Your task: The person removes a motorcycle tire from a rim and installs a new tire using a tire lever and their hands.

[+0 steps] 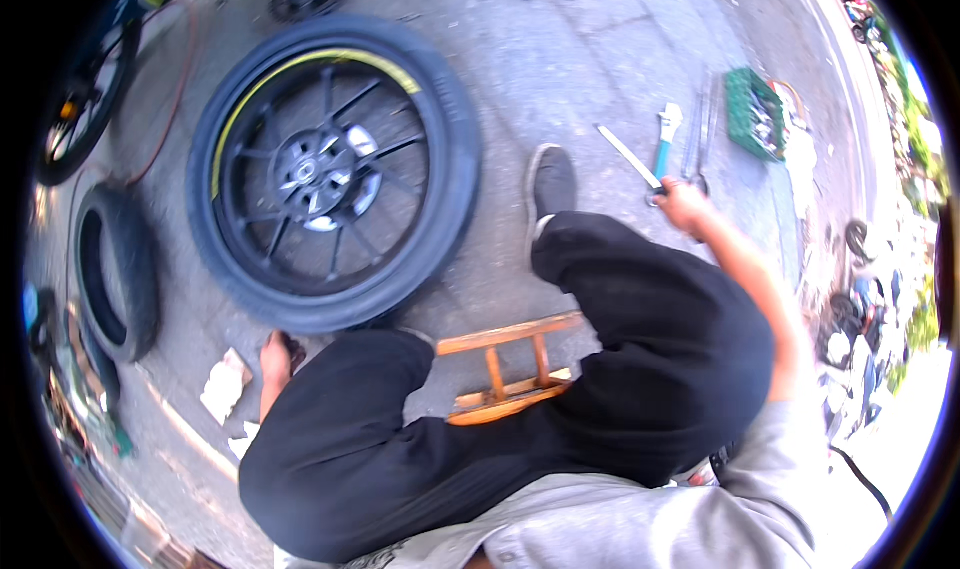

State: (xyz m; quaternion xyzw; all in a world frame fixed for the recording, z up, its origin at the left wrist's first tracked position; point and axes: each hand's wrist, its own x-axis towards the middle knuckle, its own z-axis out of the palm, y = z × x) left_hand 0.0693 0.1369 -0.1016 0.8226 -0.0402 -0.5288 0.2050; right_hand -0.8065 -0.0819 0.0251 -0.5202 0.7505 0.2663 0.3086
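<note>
Two bare arms reach out from a seated person: the right hand stretches far right, fingers curled around the end of a flat metal tyre lever lying on the concrete beside a blue-handled wrench. The left hand drops low at the near left, whether spread or gripping I cannot tell, just beside the ribbed black motorcycle wheel with a yellow-striped rim
</note>
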